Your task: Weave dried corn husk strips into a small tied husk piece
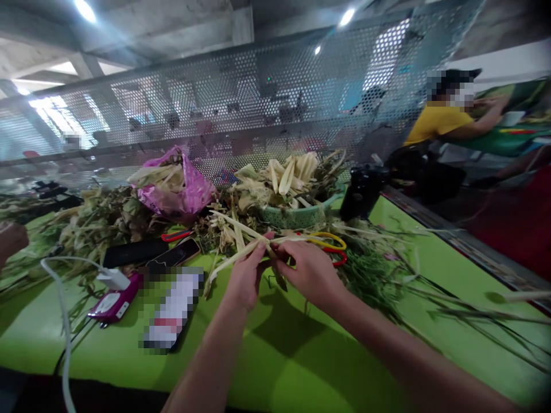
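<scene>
Pale strips of corn husk (232,263) cross between my fingers above the middle of the green table (275,373). My left hand (246,278) pinches them with its thumb on top. Beside it, my right hand (310,272) is closed on the same strips, its fingertips almost meeting the left ones. A darker end hangs down below the fingers. Just behind my right hand lie scissors handles, one yellow (334,236) and one red (341,259), their blades mostly hidden. Dried husk pieces (228,232) are heaped behind my hands.
A green basket (297,218) piled with husks (286,175) stands behind, a pink plastic bag (189,186) to its left. Phones (174,255), a purple power strip (114,301) and a white cable (64,327) lie left. Another person's hand (12,241) shows far left; a person in yellow (439,123) sits right.
</scene>
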The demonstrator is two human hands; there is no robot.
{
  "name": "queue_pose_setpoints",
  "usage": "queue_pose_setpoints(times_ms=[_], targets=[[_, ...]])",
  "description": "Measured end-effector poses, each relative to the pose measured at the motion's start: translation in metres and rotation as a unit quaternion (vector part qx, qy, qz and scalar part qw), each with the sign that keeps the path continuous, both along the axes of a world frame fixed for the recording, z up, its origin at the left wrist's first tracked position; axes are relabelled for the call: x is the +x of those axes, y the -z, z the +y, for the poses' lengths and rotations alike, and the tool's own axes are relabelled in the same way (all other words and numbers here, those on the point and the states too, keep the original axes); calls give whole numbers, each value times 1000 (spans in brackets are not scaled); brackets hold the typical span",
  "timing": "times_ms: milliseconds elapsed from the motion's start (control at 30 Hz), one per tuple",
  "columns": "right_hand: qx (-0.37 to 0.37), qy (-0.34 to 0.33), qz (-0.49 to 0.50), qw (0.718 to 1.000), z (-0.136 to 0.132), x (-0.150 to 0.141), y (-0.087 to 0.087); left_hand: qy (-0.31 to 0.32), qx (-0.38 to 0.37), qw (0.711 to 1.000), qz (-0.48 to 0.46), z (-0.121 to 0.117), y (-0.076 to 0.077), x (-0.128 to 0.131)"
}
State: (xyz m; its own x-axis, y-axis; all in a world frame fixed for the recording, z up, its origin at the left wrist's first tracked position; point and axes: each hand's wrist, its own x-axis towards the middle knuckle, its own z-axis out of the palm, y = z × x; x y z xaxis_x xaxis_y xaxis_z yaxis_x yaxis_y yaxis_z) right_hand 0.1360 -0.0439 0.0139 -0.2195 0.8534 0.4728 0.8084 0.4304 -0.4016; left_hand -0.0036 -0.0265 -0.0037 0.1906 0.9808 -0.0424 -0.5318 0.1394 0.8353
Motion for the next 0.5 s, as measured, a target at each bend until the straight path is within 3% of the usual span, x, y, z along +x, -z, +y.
queue_pose_setpoints(times_ms=[267, 500], targets=[[-53, -27, 76, 995, 2, 3, -4, -43, 21, 999, 18, 1, -3, -1], [-58, -57, 51, 995, 2, 8, -7, -87, 12, 996, 20, 5, 4, -3]])
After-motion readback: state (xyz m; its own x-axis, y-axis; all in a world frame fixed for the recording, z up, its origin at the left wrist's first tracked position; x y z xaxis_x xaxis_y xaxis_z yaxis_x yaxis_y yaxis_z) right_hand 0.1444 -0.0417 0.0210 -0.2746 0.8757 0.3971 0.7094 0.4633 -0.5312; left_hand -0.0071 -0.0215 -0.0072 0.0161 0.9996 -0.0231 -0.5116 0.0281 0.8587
